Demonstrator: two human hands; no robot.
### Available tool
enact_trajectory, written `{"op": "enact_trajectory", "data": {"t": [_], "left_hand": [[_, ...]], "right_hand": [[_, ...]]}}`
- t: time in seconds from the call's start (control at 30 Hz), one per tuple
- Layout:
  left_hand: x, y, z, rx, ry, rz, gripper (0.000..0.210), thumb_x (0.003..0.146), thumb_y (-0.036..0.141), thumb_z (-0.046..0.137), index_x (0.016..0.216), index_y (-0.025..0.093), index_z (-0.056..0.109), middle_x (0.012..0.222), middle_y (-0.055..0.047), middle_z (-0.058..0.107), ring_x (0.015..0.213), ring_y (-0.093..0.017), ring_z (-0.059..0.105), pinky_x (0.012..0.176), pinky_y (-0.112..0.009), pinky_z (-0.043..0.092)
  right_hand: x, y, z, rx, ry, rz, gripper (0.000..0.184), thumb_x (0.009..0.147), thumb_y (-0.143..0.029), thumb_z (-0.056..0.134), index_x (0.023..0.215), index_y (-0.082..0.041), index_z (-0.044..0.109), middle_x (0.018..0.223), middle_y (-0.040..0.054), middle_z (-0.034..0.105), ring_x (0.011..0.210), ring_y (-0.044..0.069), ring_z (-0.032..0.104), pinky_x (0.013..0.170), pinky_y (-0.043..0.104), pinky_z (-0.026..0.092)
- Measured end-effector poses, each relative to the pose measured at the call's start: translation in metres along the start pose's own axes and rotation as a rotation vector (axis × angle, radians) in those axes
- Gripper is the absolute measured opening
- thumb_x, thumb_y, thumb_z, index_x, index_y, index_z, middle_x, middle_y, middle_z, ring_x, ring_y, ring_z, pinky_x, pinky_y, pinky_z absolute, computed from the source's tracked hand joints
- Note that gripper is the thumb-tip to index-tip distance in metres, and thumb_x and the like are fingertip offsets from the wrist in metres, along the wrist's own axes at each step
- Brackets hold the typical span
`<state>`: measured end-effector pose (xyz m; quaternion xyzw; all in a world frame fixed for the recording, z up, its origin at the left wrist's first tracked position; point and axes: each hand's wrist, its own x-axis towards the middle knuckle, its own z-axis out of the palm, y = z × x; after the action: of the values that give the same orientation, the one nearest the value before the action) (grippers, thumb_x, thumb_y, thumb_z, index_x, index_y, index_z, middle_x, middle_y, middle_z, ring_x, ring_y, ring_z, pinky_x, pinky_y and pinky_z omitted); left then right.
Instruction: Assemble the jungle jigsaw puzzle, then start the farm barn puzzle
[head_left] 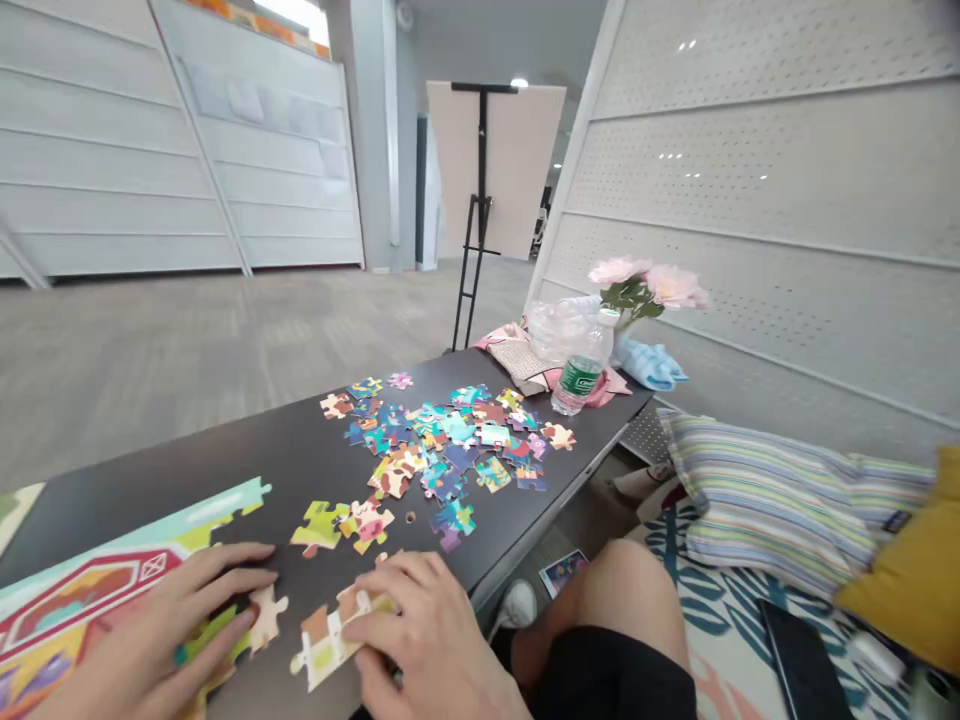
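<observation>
My left hand point(176, 625) lies with fingers stretched and apart over the near part of a partly assembled jigsaw puzzle point(82, 590). A cream-edged puzzle piece point(266, 618) and some green show beside and under its fingers. My right hand point(427, 630) is closed on a small joined strip of puzzle pieces point(328, 640), white, brown and yellow-green, just right of the left hand. Its fingers cover the strip's far end. Beyond the hands lie a green piece point(319, 526) and a pink-faced piece point(369, 522). Farther off spreads a heap of loose puzzle pieces point(457, 430).
The dark table point(292, 450) has a plastic bottle point(581, 375), pink cloth point(502, 345) and pink flowers point(667, 285) at its far right end. To the right, a sofa holds a striped pillow point(772, 500) and a dark phone point(802, 660). An easel point(480, 200) stands beyond.
</observation>
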<state>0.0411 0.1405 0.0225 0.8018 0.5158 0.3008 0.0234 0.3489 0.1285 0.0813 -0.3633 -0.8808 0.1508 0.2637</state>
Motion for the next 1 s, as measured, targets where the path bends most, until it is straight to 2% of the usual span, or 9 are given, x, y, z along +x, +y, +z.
{"op": "enact_trajectory", "data": {"t": [0.07,0.13,0.27,0.43,0.63,0.73,0.83,0.9,1.0], "left_hand": [[0.006,0.005,-0.011,0.024,-0.094,0.037,0.025,0.091,0.043,0.059,0.113,0.037,0.069,0.128,0.0,0.067,0.111,-0.026,0.067,0.091,-0.034,0.058],[0.011,0.012,-0.02,0.038,-0.135,0.071,0.026,0.09,0.041,0.061,0.115,0.035,0.069,0.128,-0.001,0.067,0.112,-0.025,0.067,0.091,-0.032,0.058],[0.018,0.023,-0.032,0.017,-0.126,0.075,0.025,0.093,0.039,0.059,0.114,0.032,0.07,0.128,-0.003,0.066,0.117,-0.025,0.064,0.097,-0.035,0.056],[0.02,0.02,-0.043,0.001,-0.083,0.064,0.021,0.093,0.037,0.058,0.107,0.03,0.072,0.123,-0.005,0.068,0.115,-0.026,0.064,0.097,-0.037,0.055],[0.025,0.014,-0.058,0.021,-0.032,0.048,0.023,0.097,0.031,0.051,0.106,0.025,0.071,0.114,-0.007,0.07,0.108,-0.023,0.064,0.093,-0.035,0.055],[0.032,0.014,-0.069,0.059,0.039,0.026,0.023,0.097,0.027,0.048,0.1,0.023,0.071,0.102,-0.007,0.072,0.097,-0.021,0.066,0.086,-0.033,0.056],[0.025,0.026,-0.08,0.146,0.177,-0.028,0.019,0.095,0.023,0.05,0.095,0.024,0.069,0.092,-0.004,0.072,0.09,-0.02,0.066,0.081,-0.034,0.055],[0.008,0.044,-0.081,0.215,0.271,-0.093,0.015,0.093,0.021,0.053,0.096,0.026,0.067,0.092,-0.003,0.071,0.091,-0.021,0.066,0.082,-0.036,0.055],[-0.031,0.079,-0.065,0.308,0.37,-0.256,0.016,0.091,0.024,0.056,0.103,0.031,0.064,0.101,-0.002,0.07,0.099,-0.025,0.067,0.087,-0.041,0.056]], "right_hand": [[0.0,-0.003,-0.001,0.017,0.017,0.017,0.016,0.088,-0.023,0.06,0.1,-0.029,0.069,0.118,-0.003,0.069,0.109,0.018,0.057,0.098,0.034,0.042],[0.0,-0.005,0.001,0.024,0.037,0.016,0.017,0.086,-0.021,0.059,0.098,-0.028,0.068,0.117,-0.0019,0.069,0.108,0.019,0.057,0.097,0.035,0.042],[-0.003,-0.005,0.004,0.027,0.08,0.002,0.02,0.084,-0.02,0.06,0.1,-0.028,0.068,0.12,-0.0018,0.067,0.112,0.02,0.055,0.098,0.036,0.04],[-0.004,-0.008,0.009,-0.01,0.115,0.013,0.03,0.081,-0.02,0.059,0.109,-0.027,0.066,0.129,0.0037,0.063,0.118,0.023,0.053,0.1,0.039,0.039],[0.002,-0.008,0.034,-0.093,0.386,0.055,0.025,0.085,-0.032,0.054,0.104,-0.019,0.065,0.114,0.0114,0.066,0.107,0.03,0.057,0.091,0.045,0.043],[0.003,-0.005,0.04,-0.082,0.395,0.054,0.024,0.088,-0.029,0.052,0.106,-0.02,0.065,0.114,0.0114,0.067,0.109,0.031,0.058,0.092,0.047,0.044],[0.002,-0.001,0.04,-0.042,0.363,0.058,0.025,0.09,-0.029,0.055,0.112,-0.023,0.064,0.122,0.0106,0.067,0.115,0.033,0.058,0.095,0.049,0.044],[0.002,0.003,0.041,0.006,0.35,0.071,0.026,0.09,-0.032,0.059,0.114,-0.025,0.064,0.127,0.0088,0.067,0.117,0.034,0.059,0.096,0.05,0.045],[0.002,0.013,0.047,0.083,0.343,0.071,0.026,0.088,-0.038,0.065,0.112,-0.028,0.066,0.128,0.0062,0.069,0.115,0.037,0.063,0.092,0.052,0.048]]}}
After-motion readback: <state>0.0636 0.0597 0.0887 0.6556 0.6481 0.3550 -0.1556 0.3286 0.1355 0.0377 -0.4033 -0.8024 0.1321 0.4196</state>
